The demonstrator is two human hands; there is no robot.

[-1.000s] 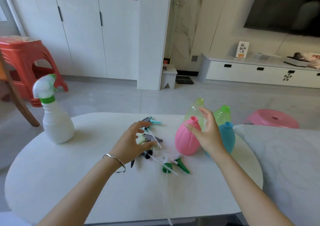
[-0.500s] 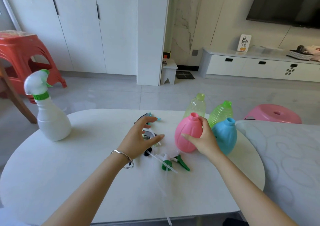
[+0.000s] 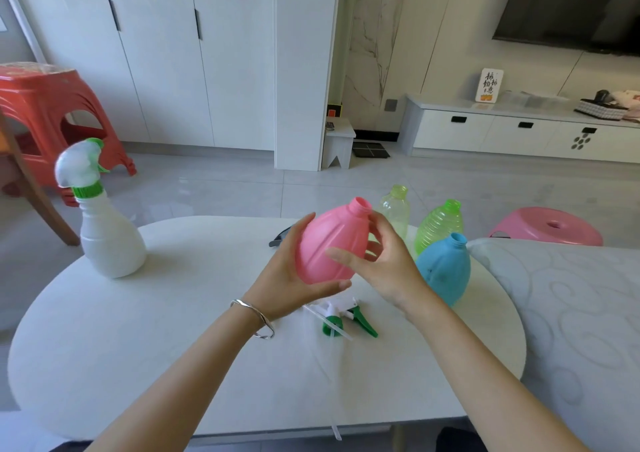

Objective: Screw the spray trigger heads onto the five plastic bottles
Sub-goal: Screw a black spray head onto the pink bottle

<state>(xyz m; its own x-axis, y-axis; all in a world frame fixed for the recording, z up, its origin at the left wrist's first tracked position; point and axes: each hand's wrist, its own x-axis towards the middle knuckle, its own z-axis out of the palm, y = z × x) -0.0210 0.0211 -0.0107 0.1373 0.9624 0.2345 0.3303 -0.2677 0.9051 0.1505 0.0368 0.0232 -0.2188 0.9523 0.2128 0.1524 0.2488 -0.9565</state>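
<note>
Nearest on the table (image 3: 138,365) lies a green-and-white trigger head (image 3: 341,318) — loose, within reach. Above it the left hand (image 3: 291,278) cups the pink bottle (image 3: 330,243) while the right hand (image 3: 384,264) curls loosely round its side — neck tilted up, likely for capping. Beyond stand the uncapped blue bottle (image 3: 445,271), green bottle (image 3: 440,224) and clear bottle (image 3: 394,211); the white bottle (image 3: 110,240) is capped.

Dark trigger head (image 3: 281,240) mostly hidden behind left hand (image 3: 290,278)

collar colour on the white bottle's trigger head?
Green collar on the white bottle, clear in the head view.
</note>
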